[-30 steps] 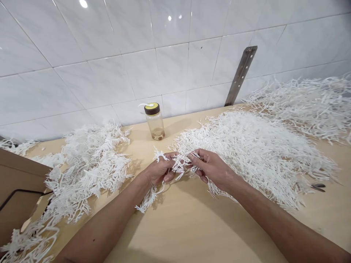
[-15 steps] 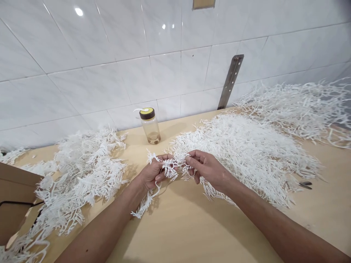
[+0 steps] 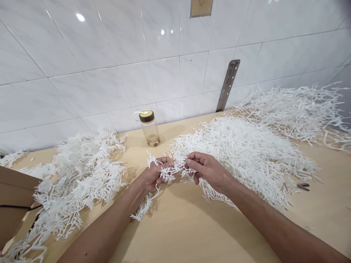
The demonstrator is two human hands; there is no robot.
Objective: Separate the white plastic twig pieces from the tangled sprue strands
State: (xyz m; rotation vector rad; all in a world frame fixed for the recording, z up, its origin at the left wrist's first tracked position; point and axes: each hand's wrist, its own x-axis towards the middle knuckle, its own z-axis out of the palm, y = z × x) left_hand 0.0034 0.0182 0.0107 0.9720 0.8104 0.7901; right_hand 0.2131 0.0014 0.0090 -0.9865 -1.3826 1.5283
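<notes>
My left hand [image 3: 154, 174] is closed on a white branching plastic sprig [image 3: 168, 173], whose tufted ends stick out above the fingers and hang below the wrist. Facing it, my right hand [image 3: 206, 168] pinches the right-hand end of the white strands between thumb and fingers. Both hands are a little above the table, a short gap apart. Just behind my right hand lies a broad pile of small white sprigs [image 3: 241, 149]; its strands overlap in view with what the fingers hold, so the exact grip is partly hidden.
On the left is a heap of tufted white sprigs [image 3: 87, 175] beside a cardboard box [image 3: 16, 197]. A bottle with a yellow-and-black lid [image 3: 150, 129] stands near the tiled wall. Longer white branches [image 3: 298, 111] lie at back right. A small dark tool [image 3: 303, 186] rests at right. A metal bracket [image 3: 228, 86] leans by the wall.
The view has tilted slightly upward. Both hands keep their grip in nearly the same place, with the sprig between them shifted and turned slightly.
</notes>
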